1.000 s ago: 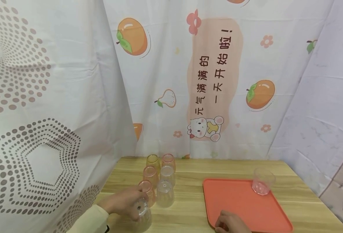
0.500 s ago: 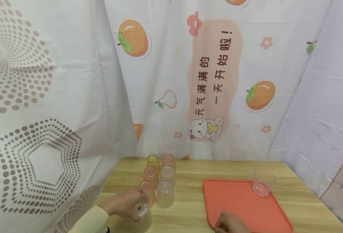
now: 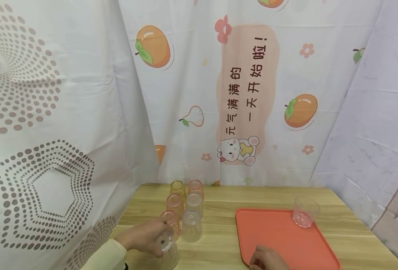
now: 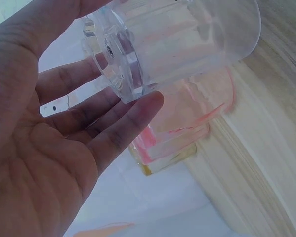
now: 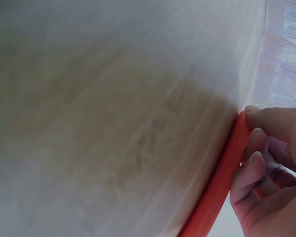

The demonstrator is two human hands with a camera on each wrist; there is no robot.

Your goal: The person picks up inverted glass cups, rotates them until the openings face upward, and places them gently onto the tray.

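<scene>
My left hand (image 3: 146, 237) holds an upside-down clear glass (image 3: 169, 255) around its thick base. In the left wrist view the fingers reach under the base of that clear glass (image 4: 187, 39), whose mouth points away from the palm. Right beside it, a pink glass (image 3: 172, 225) and another clear glass (image 3: 192, 227) stand upside down on the table. At the orange-red tray (image 3: 280, 232), my right hand (image 3: 270, 258) grips the near left rim. The right wrist view shows curled fingers and the thumb at the tray's edge (image 5: 219, 182).
Behind the nearest glasses stand a pink glass (image 3: 175, 206), a clear glass (image 3: 194, 206), a yellow glass (image 3: 178, 190) and a reddish glass (image 3: 196, 191). A clear cup with a pinkish base (image 3: 303, 215) sits at the tray's far right corner. Printed curtains (image 3: 192, 150) hang around the wooden table (image 3: 216, 232).
The clear glass in my left hand has shifted slightly to the right at its lower end. My right hand stays at the tray rim.
</scene>
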